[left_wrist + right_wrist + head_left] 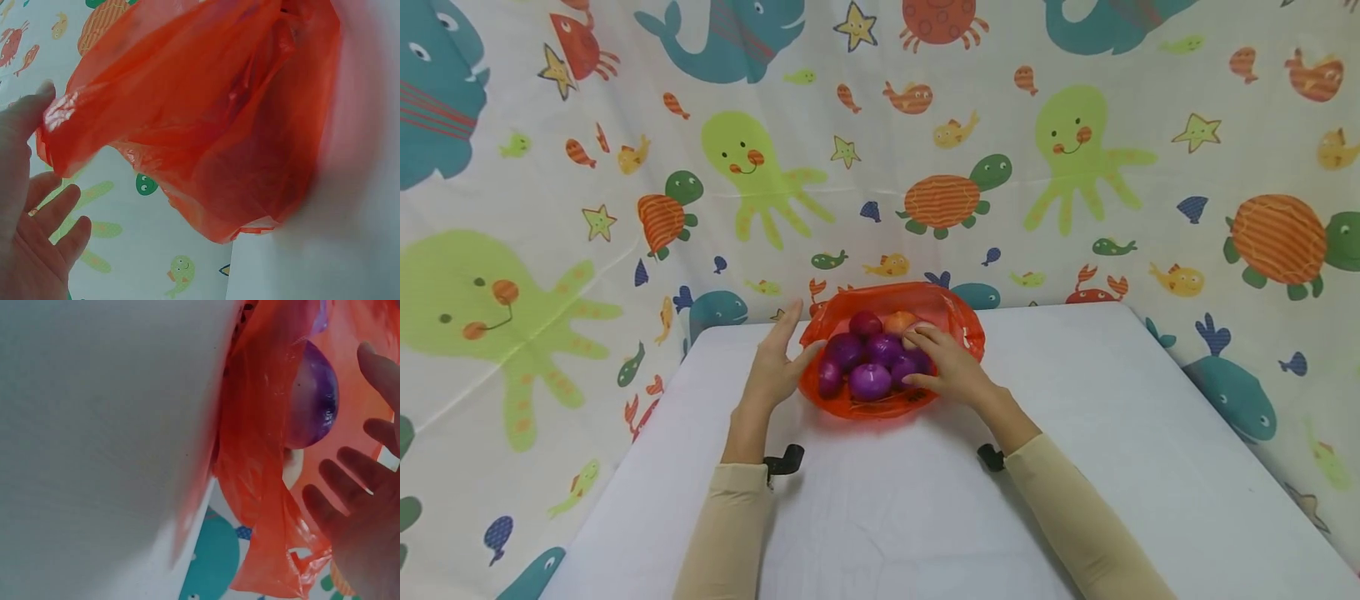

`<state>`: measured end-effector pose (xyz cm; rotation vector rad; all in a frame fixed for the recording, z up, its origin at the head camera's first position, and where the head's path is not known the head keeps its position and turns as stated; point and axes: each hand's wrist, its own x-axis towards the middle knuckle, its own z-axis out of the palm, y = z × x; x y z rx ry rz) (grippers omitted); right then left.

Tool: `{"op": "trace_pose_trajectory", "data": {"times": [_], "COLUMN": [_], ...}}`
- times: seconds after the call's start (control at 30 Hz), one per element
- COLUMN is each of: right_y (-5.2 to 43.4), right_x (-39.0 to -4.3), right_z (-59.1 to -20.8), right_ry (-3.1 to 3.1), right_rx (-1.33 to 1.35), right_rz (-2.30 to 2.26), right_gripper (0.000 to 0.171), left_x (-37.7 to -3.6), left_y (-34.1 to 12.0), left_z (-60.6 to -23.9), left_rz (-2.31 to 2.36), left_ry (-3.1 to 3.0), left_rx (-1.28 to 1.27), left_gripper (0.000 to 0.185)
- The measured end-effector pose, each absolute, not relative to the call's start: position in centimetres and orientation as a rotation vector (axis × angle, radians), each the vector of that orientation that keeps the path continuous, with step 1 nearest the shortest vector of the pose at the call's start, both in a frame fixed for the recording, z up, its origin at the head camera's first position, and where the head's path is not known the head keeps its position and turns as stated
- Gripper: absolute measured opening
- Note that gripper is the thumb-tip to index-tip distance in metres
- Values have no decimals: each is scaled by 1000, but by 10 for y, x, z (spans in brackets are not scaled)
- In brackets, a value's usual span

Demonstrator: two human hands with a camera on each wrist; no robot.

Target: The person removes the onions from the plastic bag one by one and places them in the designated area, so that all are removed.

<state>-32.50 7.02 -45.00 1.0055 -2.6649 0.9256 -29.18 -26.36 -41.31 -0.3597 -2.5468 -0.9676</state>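
Observation:
A red plastic bag point(857, 410) lies with its mouth wide, holding several shiny purple round fruits point(870, 382). Among them are a dark red one point(865, 323) and an orange-yellow one point(898, 322) at the back. My left hand point(771, 367) is at the bag's left rim, thumb and fingers apart; its thumb point(28, 112) is close against the plastic in the left wrist view. Over the bag's right side reaches my right hand point(958, 373), fingers spread above the contents, partly covering a pale fruit. In the right wrist view, a purple fruit point(315, 400) sits beside its fingers, apart from them.
A white-covered table point(1075, 375) extends around the bag. Behind and beside it hangs a cloth point(865, 108) printed with sea animals. A black wrist mount point(786, 460) sticks out inward from the left wrist, and another point(991, 457) from the right.

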Motion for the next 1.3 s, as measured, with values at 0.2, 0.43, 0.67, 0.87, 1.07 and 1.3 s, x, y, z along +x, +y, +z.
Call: {"op": "trace_pose_trajectory", "data": {"times": [0.2,0.43,0.67,0.87,1.07,1.3], "right_y": [69,64,62,67,76,96], "right_x": [-324,-324,-322,-321,-320,-320], "right_z": [-456,-458,-456,-452,-444,-440], "right_ry": [-2784,-2790,-2760,-2758,-2714,-2558], "right_rx": [1031,1063,1075,1026,949,849], "right_rz": [853,770,766,779,875,915], "right_gripper": [77,74,72,76,75,72], "left_x": [-295,-295,-295,-295,-295,-295], "left_y": [-261,-253,-248,-247,-246,-245], "left_z": [-418,-419,-421,-422,-421,-421], "left_rz": [-992,-954,-876,-861,-854,-856], "left_ry": [-2565,-2541,-2545,-2517,-2489,-2467], "left_rx": [-366,-391,-338,-339,-372,-389], "left_gripper": [78,68,59,58,57,54]}}
